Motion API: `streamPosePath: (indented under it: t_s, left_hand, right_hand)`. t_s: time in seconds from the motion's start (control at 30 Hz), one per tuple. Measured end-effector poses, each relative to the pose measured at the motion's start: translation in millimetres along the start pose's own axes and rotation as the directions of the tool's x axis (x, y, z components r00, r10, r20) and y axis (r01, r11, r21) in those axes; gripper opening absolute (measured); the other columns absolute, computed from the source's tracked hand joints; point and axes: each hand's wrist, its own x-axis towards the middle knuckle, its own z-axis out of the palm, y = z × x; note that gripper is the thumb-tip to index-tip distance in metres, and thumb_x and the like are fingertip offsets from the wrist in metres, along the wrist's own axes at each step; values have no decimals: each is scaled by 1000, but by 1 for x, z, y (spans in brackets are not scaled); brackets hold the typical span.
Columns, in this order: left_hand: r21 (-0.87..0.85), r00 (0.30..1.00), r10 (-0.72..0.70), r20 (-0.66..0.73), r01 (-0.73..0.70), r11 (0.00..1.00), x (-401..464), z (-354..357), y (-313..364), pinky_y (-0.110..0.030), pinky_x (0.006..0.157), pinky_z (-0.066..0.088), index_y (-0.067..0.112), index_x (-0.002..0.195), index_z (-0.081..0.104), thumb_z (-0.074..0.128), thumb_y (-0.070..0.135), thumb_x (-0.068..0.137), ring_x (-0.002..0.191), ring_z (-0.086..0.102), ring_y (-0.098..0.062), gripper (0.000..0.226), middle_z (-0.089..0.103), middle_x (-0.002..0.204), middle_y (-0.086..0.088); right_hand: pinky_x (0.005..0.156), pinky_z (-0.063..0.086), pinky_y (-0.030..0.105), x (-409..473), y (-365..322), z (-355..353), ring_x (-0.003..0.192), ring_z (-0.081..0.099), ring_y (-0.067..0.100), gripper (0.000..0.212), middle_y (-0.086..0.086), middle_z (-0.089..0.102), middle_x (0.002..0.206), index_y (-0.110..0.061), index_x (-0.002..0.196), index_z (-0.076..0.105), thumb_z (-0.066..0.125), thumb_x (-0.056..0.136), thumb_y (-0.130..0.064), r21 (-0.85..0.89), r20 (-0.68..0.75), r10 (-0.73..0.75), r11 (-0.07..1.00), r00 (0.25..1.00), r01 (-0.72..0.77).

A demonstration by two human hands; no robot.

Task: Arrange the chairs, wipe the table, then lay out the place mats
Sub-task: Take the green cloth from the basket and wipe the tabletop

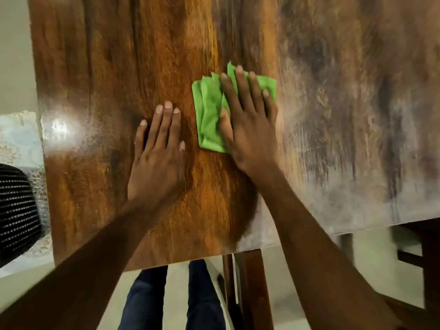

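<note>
Right hand flat on green cloth, left hand flat on table.

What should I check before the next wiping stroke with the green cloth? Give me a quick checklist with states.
1. Right hand flat on the green cloth, fingers straight: ok.
2. Cloth lying on the table, folded and bunched rather than spread: ok for wiping.
3. Left hand bracing flat on bare wood beside the cloth, apart from it: ok.
4. Wood around the cloth free of objects in view: ok.
5. Far-right surface looks hazy; dust, reflection or blur: cannot tell.
6. Place mats on the table: none in view, not yet laid.
</note>
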Motion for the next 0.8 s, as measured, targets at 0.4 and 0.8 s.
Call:
streamPosePath:
  t_s: [0.4, 0.8]
  left_hand:
    - [-20, 1000, -2, -18, 1, 1000, 2, -3, 3, -51, 133, 10, 9, 170, 12, 27, 26, 116, 166, 1, -19, 58, 7, 179, -9]
    - [3, 998, 23, -55, -23, 1000, 1, 2, 1, -51, 133, 9, 8, 169, 12, 26, 26, 116, 166, 2, -21, 58, 8, 178, -10]
  right_hand:
    - [132, 12, 55, -184, -19, -6, 166, -5, 26, 74, 5, -6, 179, -26, 171, 5, 37, 109, -51, -42, 283, -71, 995, 957, 86]
    - [131, 14, 53, -102, 42, -10, 166, 4, 22, 67, 2, 6, 179, -30, 171, 12, 22, 109, -53, -42, 78, 77, 996, 994, -74]
